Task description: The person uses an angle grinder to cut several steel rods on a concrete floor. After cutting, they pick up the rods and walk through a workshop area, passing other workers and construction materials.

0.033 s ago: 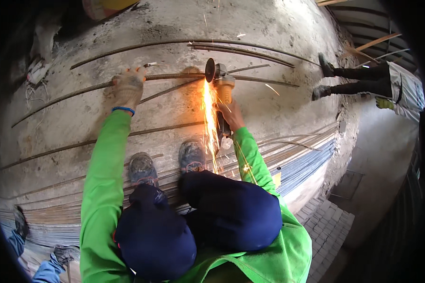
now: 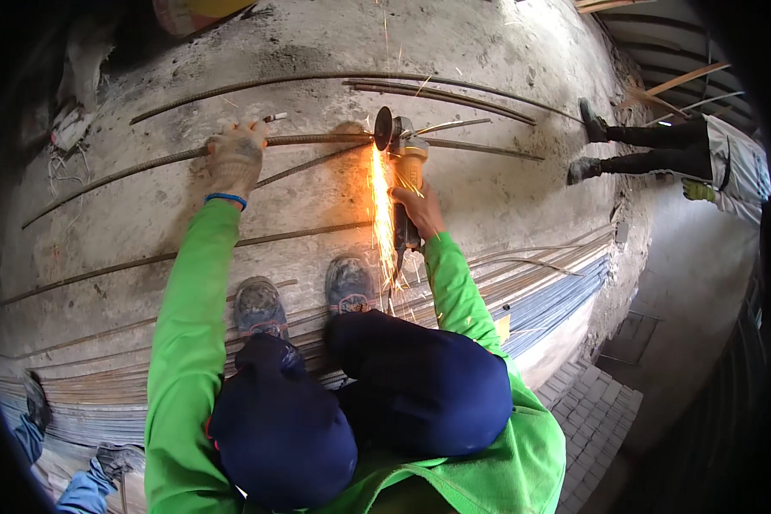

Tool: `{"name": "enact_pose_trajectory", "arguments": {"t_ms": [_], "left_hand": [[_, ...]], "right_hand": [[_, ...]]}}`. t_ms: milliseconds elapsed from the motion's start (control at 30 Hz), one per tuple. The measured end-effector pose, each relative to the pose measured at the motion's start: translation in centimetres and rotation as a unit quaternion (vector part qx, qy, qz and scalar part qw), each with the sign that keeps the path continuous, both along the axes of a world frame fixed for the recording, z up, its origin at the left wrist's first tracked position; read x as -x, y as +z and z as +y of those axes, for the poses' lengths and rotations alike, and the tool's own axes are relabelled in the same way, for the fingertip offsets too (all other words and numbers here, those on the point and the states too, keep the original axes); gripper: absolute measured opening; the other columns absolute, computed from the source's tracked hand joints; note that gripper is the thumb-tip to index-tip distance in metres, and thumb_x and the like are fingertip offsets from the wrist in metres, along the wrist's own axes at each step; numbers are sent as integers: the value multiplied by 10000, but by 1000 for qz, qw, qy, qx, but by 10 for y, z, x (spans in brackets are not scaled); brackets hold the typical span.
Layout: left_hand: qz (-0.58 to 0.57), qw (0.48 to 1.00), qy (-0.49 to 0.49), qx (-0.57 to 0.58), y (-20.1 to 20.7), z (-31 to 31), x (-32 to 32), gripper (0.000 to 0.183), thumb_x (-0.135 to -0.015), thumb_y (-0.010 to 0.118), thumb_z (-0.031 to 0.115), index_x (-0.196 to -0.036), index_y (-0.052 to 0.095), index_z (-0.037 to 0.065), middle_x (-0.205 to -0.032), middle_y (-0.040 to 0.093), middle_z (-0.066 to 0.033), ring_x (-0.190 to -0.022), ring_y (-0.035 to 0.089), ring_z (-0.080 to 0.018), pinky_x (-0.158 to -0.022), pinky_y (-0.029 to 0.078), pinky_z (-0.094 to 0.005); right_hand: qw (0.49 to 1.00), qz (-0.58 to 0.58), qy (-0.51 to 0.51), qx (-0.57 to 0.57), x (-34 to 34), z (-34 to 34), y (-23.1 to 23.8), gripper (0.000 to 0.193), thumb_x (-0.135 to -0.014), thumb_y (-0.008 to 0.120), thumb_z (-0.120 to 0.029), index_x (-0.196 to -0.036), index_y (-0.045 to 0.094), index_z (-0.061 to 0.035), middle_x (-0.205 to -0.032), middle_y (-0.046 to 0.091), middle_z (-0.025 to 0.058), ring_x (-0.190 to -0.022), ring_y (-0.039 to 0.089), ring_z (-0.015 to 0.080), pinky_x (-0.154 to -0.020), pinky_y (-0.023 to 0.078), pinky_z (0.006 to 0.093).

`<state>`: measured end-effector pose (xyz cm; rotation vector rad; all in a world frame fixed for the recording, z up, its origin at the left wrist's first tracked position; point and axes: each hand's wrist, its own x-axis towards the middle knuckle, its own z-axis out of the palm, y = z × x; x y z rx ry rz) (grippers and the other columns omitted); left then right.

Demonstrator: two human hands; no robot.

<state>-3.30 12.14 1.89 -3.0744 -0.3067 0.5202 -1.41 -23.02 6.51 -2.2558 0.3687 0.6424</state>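
My left hand (image 2: 235, 158), in a pale work glove, is closed round a ribbed steel rebar (image 2: 146, 170) and holds it down near the floor. A small whitish piece (image 2: 274, 117) shows just past its fingertips; I cannot tell whether it is held. Wrapped round the body of an angle grinder (image 2: 410, 163) is my right hand (image 2: 421, 210). The grinder's cutting disc (image 2: 384, 128) stands on edge against the rebar, to the right of my left hand. Bright orange sparks (image 2: 381, 201) stream from the contact toward my feet.
Beyond the rebar lie more loose bars (image 2: 454, 92), and another bar (image 2: 188, 254) runs before my boots (image 2: 348, 281). A long bundle of rods (image 2: 540, 295) passes beneath me. At right stands another person (image 2: 660, 135); another person's legs (image 2: 94, 488) show at lower left. Paving blocks (image 2: 595, 403) lie lower right.
The spark stream has changed shape slightly. Both hands, the grinder and the rebar stay in almost the same place.
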Motion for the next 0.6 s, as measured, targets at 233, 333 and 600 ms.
{"name": "enact_pose_trajectory", "arguments": {"t_ms": [233,333,600], "left_hand": [[-14,1000,-6,15,7,2,0,245,-1011,563,276,-1219,607,154,-1200,642,-63,-1117,615,-295,-820,527,-514],[-15,999,-10,50,6,1,-1,275,-974,609,219,-1237,596,143,-1219,626,-74,-1128,613,-306,-824,528,-524],[-43,999,-18,23,-2,4,2,248,-990,583,208,-1228,611,144,-1226,630,-75,-1143,602,-297,-819,533,-513]], "right_hand": [[1000,-7,6,9,0,5,9,371,-759,751,-255,-1008,666,6,-845,695,92,-728,638,188,-670,498,348],[1000,-17,-7,-13,1,0,8,343,-760,737,-246,-979,661,7,-826,675,75,-697,605,171,-647,485,345],[1000,-14,-3,-1,0,1,6,361,-751,753,-238,-996,661,11,-817,675,73,-670,604,176,-613,472,339]]}}
